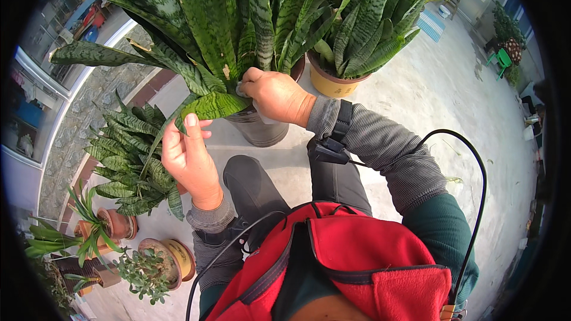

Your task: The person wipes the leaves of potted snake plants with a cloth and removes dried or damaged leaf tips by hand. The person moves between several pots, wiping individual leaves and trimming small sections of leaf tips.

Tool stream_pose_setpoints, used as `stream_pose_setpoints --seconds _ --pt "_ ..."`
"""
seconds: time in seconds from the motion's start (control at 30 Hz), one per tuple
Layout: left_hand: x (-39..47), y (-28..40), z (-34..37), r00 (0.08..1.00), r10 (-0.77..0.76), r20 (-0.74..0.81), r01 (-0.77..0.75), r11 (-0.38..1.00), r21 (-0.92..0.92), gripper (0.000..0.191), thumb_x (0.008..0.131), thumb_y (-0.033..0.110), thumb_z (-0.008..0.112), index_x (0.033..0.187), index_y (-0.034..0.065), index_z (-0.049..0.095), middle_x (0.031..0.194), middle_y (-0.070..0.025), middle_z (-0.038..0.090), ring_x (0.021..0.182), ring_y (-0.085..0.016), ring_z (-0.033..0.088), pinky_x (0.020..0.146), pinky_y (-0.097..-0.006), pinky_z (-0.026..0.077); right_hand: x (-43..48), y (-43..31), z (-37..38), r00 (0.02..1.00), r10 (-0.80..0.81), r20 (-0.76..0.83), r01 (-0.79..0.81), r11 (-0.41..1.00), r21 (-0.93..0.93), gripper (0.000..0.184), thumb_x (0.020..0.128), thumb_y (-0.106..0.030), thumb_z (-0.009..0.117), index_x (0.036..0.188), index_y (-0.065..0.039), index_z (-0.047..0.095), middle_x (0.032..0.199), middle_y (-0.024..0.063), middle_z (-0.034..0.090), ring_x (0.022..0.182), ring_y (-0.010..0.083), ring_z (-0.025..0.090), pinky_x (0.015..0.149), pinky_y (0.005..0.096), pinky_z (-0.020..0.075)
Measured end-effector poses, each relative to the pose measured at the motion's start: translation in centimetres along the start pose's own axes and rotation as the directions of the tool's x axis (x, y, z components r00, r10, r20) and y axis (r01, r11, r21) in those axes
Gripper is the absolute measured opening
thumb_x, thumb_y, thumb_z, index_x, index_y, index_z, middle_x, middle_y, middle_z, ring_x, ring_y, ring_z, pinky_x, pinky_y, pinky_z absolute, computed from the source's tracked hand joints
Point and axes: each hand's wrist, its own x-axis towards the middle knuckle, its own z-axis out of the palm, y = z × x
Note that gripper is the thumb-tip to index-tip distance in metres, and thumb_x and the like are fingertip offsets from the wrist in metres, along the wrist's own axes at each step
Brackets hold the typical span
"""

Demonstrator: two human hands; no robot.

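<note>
A large snake plant (207,22) with mottled green leaves stands in a dark pot (263,131) before me. My left hand (189,156) pinches the outer end of one low, bent snake plant leaf (214,105) between thumb and fingers. At the inner end of that leaf, near the pot's rim, my right hand (274,94) is closed on a whitish cloth or tissue (241,90), mostly hidden by the fingers. Part of the whitish material hangs below the hand, against the pot.
A second snake plant in a yellow pot (337,82) stands at the back right. Lower left are a smaller snake plant (134,156), a terracotta pot (117,224) and a jade-like plant (147,272). A black cable (484,187) loops beside my right arm. A green stool (502,60) stands far right.
</note>
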Motion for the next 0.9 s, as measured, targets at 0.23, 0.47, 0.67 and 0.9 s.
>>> stream_pose_setpoints --seconds 0.23,0.47,0.67,0.9 --pt "-0.2 -0.1 -0.2 1.000 -0.026 -0.004 0.025 0.999 -0.036 0.016 0.103 0.014 0.064 0.106 -0.0020 0.067 0.090 -0.0068 0.073 0.074 -0.008 0.060 0.069 -0.0226 0.048 2.4 -3.1 -1.1 0.934 0.144 -0.327 -0.029 0.943 0.331 0.021 0.090 -0.003 0.065 0.110 0.000 0.072 0.108 0.0169 0.065 0.097 0.0362 0.067 0.086 0.0419 0.0570" --pt "-0.9 0.2 -0.7 0.998 -0.045 0.039 0.045 0.999 -0.019 0.015 0.102 0.010 0.064 0.108 -0.0034 0.067 0.098 -0.0091 0.072 0.083 -0.011 0.067 0.069 -0.0250 0.052 8.1 -5.4 -6.6 0.719 0.064 -0.692 0.185 0.942 0.281 0.021 0.093 0.000 0.063 0.114 0.002 0.068 0.111 0.0197 0.062 0.097 0.0379 0.066 0.084 0.0414 0.0554" --pt "-1.6 0.6 -0.7 0.992 -0.041 0.118 0.051 0.995 -0.088 0.016 0.101 0.008 0.064 0.111 -0.0044 0.066 0.100 -0.0086 0.072 0.086 -0.011 0.066 0.072 -0.0243 0.051 14.4 -5.6 -12.5 0.577 -0.021 -0.817 0.273 0.947 0.168 0.021 0.092 0.005 0.061 0.112 0.003 0.066 0.109 0.0195 0.060 0.098 0.0365 0.062 0.089 0.0398 0.0532" --pt "-2.1 0.7 -1.1 0.987 -0.077 0.138 0.091 0.991 -0.098 0.016 0.101 0.006 0.063 0.114 -0.0037 0.066 0.099 -0.0072 0.073 0.082 -0.007 0.060 0.072 -0.0228 0.047 22.0 -5.6 -19.2 0.477 -0.173 -0.862 0.259 0.965 -0.050 0.017 0.096 -0.003 0.062 0.111 -0.001 0.069 0.111 0.0180 0.061 0.102 0.0357 0.062 0.091 0.0394 0.0533"
